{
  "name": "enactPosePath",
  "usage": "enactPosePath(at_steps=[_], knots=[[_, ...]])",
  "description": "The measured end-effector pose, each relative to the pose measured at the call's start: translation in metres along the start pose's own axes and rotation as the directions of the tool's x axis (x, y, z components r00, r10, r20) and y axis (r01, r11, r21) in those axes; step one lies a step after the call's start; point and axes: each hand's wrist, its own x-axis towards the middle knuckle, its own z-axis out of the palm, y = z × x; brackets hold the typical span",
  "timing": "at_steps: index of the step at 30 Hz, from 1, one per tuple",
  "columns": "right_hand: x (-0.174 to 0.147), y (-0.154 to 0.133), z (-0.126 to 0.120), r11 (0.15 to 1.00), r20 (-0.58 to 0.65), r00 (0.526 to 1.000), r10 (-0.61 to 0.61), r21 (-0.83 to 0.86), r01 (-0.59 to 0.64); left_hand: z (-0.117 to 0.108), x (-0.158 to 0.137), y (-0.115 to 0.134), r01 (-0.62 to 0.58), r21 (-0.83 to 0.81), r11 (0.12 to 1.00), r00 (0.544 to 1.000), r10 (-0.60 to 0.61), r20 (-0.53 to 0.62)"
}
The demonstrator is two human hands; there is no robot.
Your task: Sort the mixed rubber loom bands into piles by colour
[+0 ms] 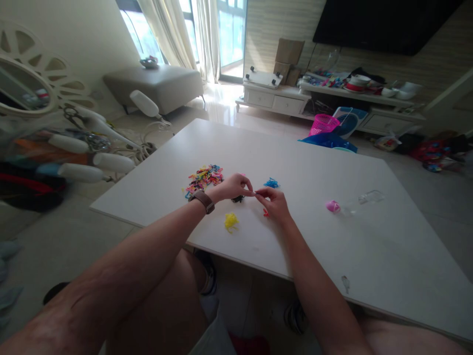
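Observation:
My left hand [238, 186] and my right hand [274, 201] meet at the fingertips above the white table [295, 162]. Both are closed in a pinch; whatever lies between the fingertips is too small to make out. Left of my left hand spreads a mixed pile of small, colourful loop-like pieces [205, 178]. A little black heap [238, 199] is partly hidden under that hand. Nearer to me lies a yellow heap [231, 222]. Blue pieces [271, 183] sit just beyond my right hand, and a few red pieces [265, 212] show beside its palm.
On the table's right side lie a pink object [333, 206] and a clear bottle-like container [371, 196]. A small flat item [345, 284] rests by the near edge. White padded bars [114, 161] stand left of the table; a pink basket [323, 124] is beyond it.

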Motion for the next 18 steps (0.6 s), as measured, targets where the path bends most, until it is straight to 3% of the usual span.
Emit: enactPosePath(at_steps=[4, 7, 9, 12, 18], knots=[[0.007, 0.013, -0.019, 0.996, -0.249, 0.968, 0.018, -0.085, -0.041, 0.012, -0.003, 0.003, 0.176, -0.288, 0.941, 0.977, -0.202, -0.064], [0.013, 0.029, -0.037, 0.973, -0.448, 0.893, 0.025, -0.194, -0.124, 0.019, -0.005, 0.008, 0.323, -0.59, 0.74, 0.922, -0.387, 0.02], [0.016, 0.04, -0.044, 0.954, -0.479, 0.878, 0.004, -0.262, -0.148, 0.021, -0.007, 0.012, 0.36, -0.721, 0.592, 0.896, -0.435, 0.09], [0.019, 0.052, -0.046, 0.938, -0.462, 0.885, -0.058, -0.328, -0.11, 0.02, -0.011, 0.016, 0.371, -0.812, 0.451, 0.882, -0.443, 0.157], [0.018, 0.052, -0.043, 0.916, -0.442, 0.89, -0.112, -0.393, -0.08, 0.018, -0.013, 0.014, 0.389, -0.854, 0.346, 0.869, -0.445, 0.216]])
